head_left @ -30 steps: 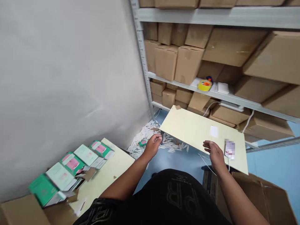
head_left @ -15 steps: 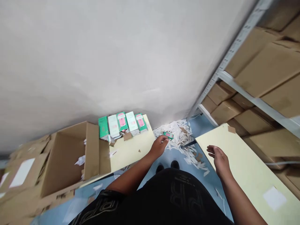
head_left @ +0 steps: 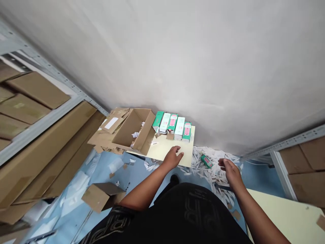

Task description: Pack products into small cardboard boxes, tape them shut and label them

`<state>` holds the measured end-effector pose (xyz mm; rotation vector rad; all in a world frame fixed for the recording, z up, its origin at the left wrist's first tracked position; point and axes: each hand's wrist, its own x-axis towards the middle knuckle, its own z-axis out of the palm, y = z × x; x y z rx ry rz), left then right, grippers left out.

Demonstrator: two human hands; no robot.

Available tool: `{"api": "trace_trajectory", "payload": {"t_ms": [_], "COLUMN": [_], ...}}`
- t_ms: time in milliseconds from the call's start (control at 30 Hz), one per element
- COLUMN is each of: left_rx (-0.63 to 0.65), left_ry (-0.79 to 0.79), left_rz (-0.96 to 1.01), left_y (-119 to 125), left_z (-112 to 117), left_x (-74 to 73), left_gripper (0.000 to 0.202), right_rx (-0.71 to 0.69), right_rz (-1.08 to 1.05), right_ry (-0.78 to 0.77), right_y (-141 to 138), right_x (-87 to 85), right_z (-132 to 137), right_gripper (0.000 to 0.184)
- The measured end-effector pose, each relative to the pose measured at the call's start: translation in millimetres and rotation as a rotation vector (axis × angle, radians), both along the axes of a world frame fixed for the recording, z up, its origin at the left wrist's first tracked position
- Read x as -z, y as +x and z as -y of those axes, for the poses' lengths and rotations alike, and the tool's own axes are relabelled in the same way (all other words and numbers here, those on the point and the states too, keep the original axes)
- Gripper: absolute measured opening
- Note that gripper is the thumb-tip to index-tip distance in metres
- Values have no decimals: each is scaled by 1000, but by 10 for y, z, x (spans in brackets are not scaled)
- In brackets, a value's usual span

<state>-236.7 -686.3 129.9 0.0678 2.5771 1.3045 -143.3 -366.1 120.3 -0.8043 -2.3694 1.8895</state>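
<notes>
My left hand (head_left: pixel 173 158) hovers over the front edge of the cream table (head_left: pixel 162 147), thumb apart from loosely bent fingers and nothing in it. Just beyond it, several green and white cartons (head_left: pixel 179 128) stand in a row against the wall. My right hand (head_left: pixel 230 170) hangs over the paper-strewn floor with its fingers loosely apart, also holding nothing. Between the hands, a green carton with a pink panel (head_left: pixel 206 161) lies on a heap of white paper scraps (head_left: pixel 215 153).
An open cardboard box (head_left: pixel 146 134) with crumpled paper sits left of the cartons, by flattened cardboard (head_left: pixel 111 123). A small box (head_left: pixel 98 196) lies on the blue floor. Shelves with brown boxes (head_left: pixel 38 89) flank both sides. A second cream table (head_left: pixel 281 213) is at lower right.
My view has swung left, bringing the left shelf and floor box into sight. My left hand is now in front of the cartons; my right hand has left the right-hand table. Both stay empty.
</notes>
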Motion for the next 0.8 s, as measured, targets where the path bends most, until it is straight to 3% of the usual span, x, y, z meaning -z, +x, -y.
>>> {"api": "trace_trajectory", "payload": {"t_ms": [100, 267, 467, 633, 800], "left_rx": [-63, -122, -33, 93, 130], "left_ry": [-170, -450, -624, -672, -694], "left_rz": [-34, -137, -88, 61, 102], "left_y": [-260, -908, -1689, -2156, -2456], "left_z": [313, 847, 1378, 1514, 1482], "left_x": [73, 153, 376, 604, 676], "left_gripper": [44, 51, 60, 75, 78], "right_rx": [-95, -144, -83, -29, -8], "right_rz": [16, 71, 163, 171, 199], "right_ry": [2, 54, 109, 142, 166], "right_y": [-145, -256, -321, -339, -296], "right_x": [8, 74, 133, 60, 8], "right_z": [181, 436, 827, 1248, 1471], "right_gripper": [58, 58, 58, 57, 58]}}
